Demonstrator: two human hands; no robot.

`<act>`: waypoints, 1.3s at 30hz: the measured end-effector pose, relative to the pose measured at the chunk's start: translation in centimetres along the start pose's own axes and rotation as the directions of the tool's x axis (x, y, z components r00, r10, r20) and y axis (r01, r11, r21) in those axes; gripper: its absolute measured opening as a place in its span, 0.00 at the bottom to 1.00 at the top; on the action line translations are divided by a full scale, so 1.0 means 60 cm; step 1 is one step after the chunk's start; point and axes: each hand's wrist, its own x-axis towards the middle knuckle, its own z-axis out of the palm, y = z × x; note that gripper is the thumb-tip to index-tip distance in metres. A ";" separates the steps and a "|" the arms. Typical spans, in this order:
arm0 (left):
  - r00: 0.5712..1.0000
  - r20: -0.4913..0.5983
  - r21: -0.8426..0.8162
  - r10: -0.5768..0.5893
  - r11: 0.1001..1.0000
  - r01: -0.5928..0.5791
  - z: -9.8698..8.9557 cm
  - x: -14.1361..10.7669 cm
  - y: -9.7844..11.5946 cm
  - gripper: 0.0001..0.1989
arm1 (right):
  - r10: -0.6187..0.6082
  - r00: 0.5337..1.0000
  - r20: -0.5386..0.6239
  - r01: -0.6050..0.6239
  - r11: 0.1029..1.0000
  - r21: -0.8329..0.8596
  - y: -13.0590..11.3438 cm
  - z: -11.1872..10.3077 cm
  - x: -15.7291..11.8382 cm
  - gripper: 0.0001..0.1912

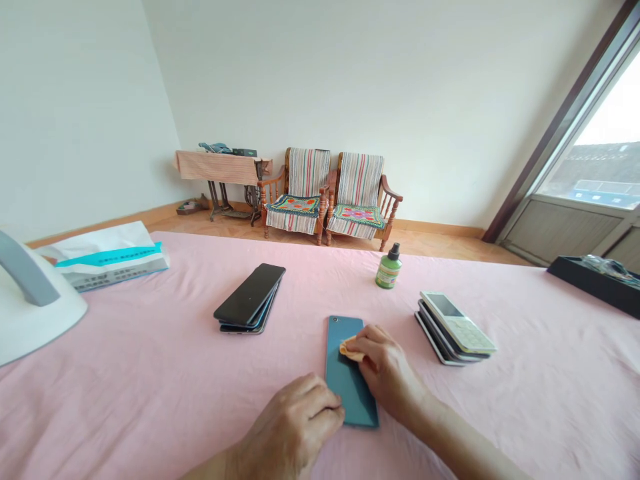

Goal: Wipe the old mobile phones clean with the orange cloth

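A blue-green smartphone point(345, 387) lies back side up on the pink cloth, its camera at the far left corner. My right hand point(385, 367) pinches a small yellowish wiping cloth point(353, 349) and presses it against the upper part of the phone's back. At the phone's lower left edge, my left hand point(300, 417) has its fingers curled and holds the phone against the table. Left of it sits a stack of dark smartphones point(250, 297). To the right is another stack, topped by a white keypad phone point(457, 323). A green bottle point(389, 267) with a black cap stands beyond.
A pink tablecloth point(175, 387) covers the table. At the left are a white object with a grey handle point(30, 300) and a tissue pack point(115, 257). A black box point(595, 283) lies at the far right. Two wooden armchairs point(360, 193) stand against the wall.
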 end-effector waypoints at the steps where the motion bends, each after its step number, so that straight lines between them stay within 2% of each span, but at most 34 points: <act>1: 1.000 -0.003 0.007 -0.022 1.000 0.022 -0.003 0.000 0.003 0.12 | 0.006 1.000 -0.019 -0.006 1.000 -0.026 0.005 0.000 0.010 0.21; 4: 0.998 -0.012 0.021 -0.058 0.998 0.058 -0.004 -0.002 0.005 0.10 | 0.019 0.998 -0.056 -0.023 0.997 -0.067 0.008 0.003 0.023 0.20; 6: 1.000 -0.008 0.011 -0.027 1.000 0.027 0.003 -0.005 0.000 0.08 | 0.015 0.999 -0.037 -0.017 0.998 -0.058 0.002 0.008 0.016 0.21; 10: 0.999 -0.012 0.002 -0.049 0.999 0.049 0.014 -0.010 -0.008 0.08 | -0.015 1.000 -0.001 0.015 0.999 -0.029 -0.003 0.017 0.012 0.21; 17: 0.998 0.017 0.008 -0.064 0.998 0.064 0.003 -0.005 -0.002 0.10 | -0.047 0.996 -0.071 0.040 0.995 -0.092 0.033 0.031 0.092 0.18; 20: 0.998 0.010 0.004 -0.058 0.998 0.058 0.007 -0.008 -0.004 0.09 | -0.060 0.997 -0.058 0.054 0.995 -0.087 0.025 0.032 0.083 0.18; 24: 0.994 0.025 0.005 -0.106 0.994 0.106 0.006 -0.007 0.003 0.09 | -0.060 0.998 -0.037 0.056 0.995 -0.087 0.010 0.029 0.058 0.19; 27: 0.989 0.022 0.013 -0.144 0.990 0.144 -0.001 -0.002 0.012 0.11 | -0.034 0.998 -0.050 0.028 0.993 -0.114 0.007 0.028 0.064 0.18; 34: 0.991 0.043 0.013 -0.130 0.991 0.130 -0.009 0.001 0.014 0.09 | 0.015 0.997 -0.080 -0.029 0.984 -0.177 0.002 0.038 0.072 0.14; 39: 0.997 0.024 0.001 -0.070 0.998 0.070 -0.005 -0.001 0.004 0.10 | 0.024 0.996 -0.090 -0.041 0.981 -0.190 0.009 0.043 0.066 0.15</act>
